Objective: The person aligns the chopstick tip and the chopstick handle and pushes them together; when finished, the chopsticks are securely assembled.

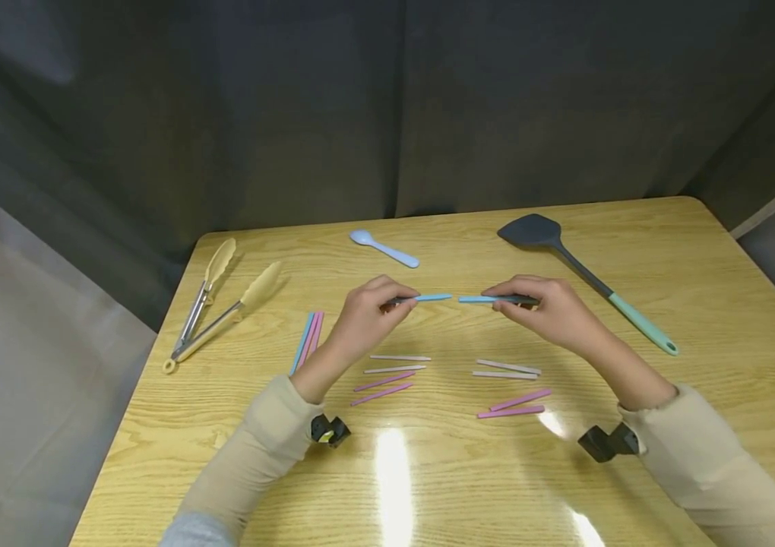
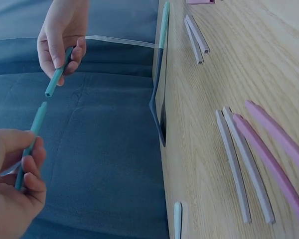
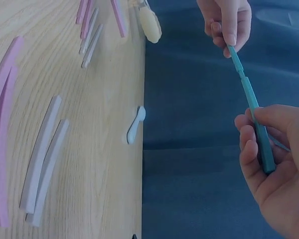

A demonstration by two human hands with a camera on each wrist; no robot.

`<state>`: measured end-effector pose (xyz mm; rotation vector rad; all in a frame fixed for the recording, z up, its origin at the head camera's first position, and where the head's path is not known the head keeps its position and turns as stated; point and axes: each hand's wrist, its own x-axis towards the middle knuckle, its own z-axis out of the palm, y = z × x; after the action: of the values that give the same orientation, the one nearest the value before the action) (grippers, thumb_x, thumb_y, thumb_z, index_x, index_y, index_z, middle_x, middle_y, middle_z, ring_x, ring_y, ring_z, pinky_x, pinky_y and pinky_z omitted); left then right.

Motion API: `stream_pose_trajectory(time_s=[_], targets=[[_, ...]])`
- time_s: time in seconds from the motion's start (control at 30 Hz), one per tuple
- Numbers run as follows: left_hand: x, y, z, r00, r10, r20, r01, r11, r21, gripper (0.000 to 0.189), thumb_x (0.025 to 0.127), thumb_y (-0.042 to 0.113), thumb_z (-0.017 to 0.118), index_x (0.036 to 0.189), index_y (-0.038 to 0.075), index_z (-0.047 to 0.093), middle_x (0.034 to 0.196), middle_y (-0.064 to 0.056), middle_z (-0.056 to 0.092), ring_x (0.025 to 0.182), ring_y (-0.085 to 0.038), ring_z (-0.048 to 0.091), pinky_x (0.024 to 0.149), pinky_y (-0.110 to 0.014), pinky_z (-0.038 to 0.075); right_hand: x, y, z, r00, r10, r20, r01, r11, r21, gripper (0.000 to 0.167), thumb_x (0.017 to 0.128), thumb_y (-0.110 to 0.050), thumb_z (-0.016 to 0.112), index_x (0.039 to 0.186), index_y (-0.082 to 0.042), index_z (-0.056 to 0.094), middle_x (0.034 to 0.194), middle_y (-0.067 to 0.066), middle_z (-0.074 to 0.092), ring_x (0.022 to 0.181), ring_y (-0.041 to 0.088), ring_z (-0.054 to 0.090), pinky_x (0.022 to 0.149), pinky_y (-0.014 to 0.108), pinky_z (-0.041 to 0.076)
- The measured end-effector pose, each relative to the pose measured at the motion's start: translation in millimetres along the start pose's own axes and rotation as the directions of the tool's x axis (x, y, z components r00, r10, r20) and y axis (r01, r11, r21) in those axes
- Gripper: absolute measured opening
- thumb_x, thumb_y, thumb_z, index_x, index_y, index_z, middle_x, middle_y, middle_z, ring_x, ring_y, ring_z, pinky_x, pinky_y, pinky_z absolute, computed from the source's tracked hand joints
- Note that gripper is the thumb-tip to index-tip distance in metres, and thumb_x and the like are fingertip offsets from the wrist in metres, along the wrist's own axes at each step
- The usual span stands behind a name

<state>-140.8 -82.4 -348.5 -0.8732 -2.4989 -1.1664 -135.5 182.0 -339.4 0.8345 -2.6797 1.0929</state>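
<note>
Above the middle of the table, my left hand (image 1: pixel 370 311) pinches a slim blue stick (image 1: pixel 437 297) between thumb and fingers. Its narrowed tip points right, as the left wrist view shows on the same stick (image 2: pixel 38 119). Opposite, my right hand (image 1: pixel 551 304) grips a second blue stick (image 1: pixel 475 300), its squared, hollow-looking end (image 2: pixel 49 93) facing that tip. The two sticks are nearly in line, with a small gap between their ends in the head view. Fingers cover the outer part of each stick.
White sticks (image 1: pixel 397 357) and pink sticks (image 1: pixel 382 394) lie below the hands, with more white (image 1: pixel 505 375) and pink ones (image 1: pixel 512 412) rightward. Blue and pink sticks (image 1: pixel 307 339) lie partly behind my left forearm. Tongs (image 1: pixel 206 327), a spoon (image 1: pixel 387 249) and a turner (image 1: pixel 586 270) lie farther out.
</note>
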Motion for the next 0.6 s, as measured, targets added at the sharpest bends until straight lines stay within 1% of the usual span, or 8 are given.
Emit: stream_pose_trajectory(time_s=[0.07,0.17,0.37,0.6], targets=[[0.0,0.3,0.6,0.999,0.026,-0.020,-0.026,1.000,-0.009,0.011,0.083,0.009,0.063,0.091,0.004,0.069,0.080,-0.002,0.060,0.062,-0.006,0.045,0.056,-0.019,0.041,0.2,-1.5,0.1,1.000,-0.008,-0.004,0.008,1.000,0.001,0.015,0.083,-0.009,0.062,0.097,-0.009,0.068,0.084,-0.001,0.064,0.060,0.005,0.047,0.054,0.021,0.042],[-0.3,0.9,1.5,0.998,0.048,-0.042,-0.049,0.999,-0.022,0.011,0.083,0.009,0.063,0.091,0.004,0.069,0.080,-0.002,0.061,0.062,-0.004,0.044,0.055,-0.018,0.040,0.1,-3.4,0.0,1.000,-0.015,-0.013,0.016,1.000,0.006,0.015,0.083,-0.008,0.062,0.097,-0.009,0.068,0.085,0.000,0.064,0.060,0.005,0.048,0.054,0.021,0.042],[-0.4,1.7,3.4,0.994,0.086,-0.061,-0.089,0.995,-0.037,0.010,0.082,0.008,0.064,0.090,0.003,0.069,0.080,-0.003,0.061,0.061,-0.006,0.045,0.056,-0.018,0.041,-0.7,-5.8,-0.6,1.000,-0.001,-0.023,0.001,1.000,0.028,0.015,0.084,-0.008,0.062,0.097,-0.009,0.068,0.085,0.000,0.065,0.060,0.006,0.047,0.053,0.023,0.041],[-0.1,4.2,4.2,0.994,0.093,-0.052,-0.095,0.995,-0.039,0.010,0.082,0.007,0.064,0.089,0.003,0.069,0.079,-0.002,0.060,0.061,-0.006,0.043,0.055,-0.018,0.039,-2.0,-7.9,-1.7,0.999,-0.009,-0.034,0.010,0.999,0.040,0.015,0.083,-0.007,0.062,0.097,-0.010,0.068,0.086,0.000,0.065,0.058,0.006,0.046,0.051,0.022,0.040]])
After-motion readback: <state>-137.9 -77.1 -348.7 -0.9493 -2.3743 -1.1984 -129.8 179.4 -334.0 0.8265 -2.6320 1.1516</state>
